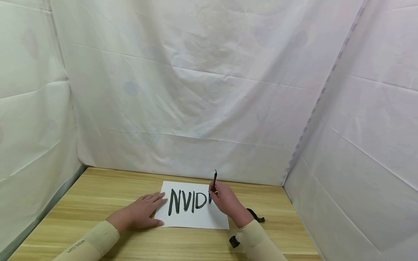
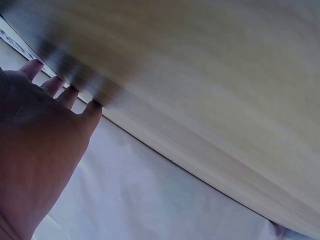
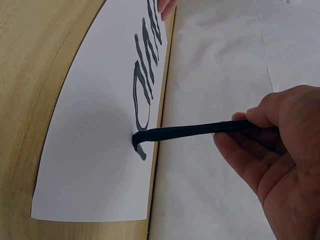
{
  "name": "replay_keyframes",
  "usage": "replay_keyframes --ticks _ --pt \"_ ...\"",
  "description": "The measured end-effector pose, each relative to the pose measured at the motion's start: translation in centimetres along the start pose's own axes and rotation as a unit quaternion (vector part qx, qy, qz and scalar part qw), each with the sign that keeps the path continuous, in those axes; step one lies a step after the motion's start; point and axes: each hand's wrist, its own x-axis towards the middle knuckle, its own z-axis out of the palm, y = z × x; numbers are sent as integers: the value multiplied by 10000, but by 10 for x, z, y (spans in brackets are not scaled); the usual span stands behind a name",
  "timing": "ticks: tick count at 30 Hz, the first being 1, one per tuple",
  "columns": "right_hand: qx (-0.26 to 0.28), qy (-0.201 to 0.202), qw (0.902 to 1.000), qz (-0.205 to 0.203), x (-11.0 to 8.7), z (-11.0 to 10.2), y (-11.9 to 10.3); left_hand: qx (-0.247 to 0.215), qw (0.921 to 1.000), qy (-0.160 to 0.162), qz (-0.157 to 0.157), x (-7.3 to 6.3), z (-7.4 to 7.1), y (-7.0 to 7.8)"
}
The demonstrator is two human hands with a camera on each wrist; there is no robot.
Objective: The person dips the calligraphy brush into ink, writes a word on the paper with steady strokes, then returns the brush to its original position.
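A white sheet of paper [image 1: 196, 222] lies on the wooden table, bearing the thick black letters NVID [image 1: 185, 201]. My left hand [image 1: 143, 211] rests at the sheet's left edge with fingers spread and straight, the tips on the paper. In the left wrist view the fingers [image 2: 92, 111] reach towards the sheet's edge. My right hand [image 1: 226, 199] pinches a slim black ink brush [image 3: 185, 131] with a small loop at its top. The brush's dark tip bends against the paper, on a short black stroke [image 3: 143, 154] right of the D. The head view partly hides this stroke behind the right hand.
The table [image 1: 81, 206] has a light wood grain. White cloth [image 1: 183, 90] hangs behind it and along both sides. Black strap ends [image 1: 234, 241] stick out beside my right wrist. Beige sleeves [image 1: 98, 241] cover both forearms.
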Motion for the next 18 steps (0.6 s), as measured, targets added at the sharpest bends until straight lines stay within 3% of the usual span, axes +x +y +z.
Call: replay_keyframes --ticks 18 --pt "352 -166 9992 48 -6 -4 -4 66 10000 -2 -42 1 2 -4"
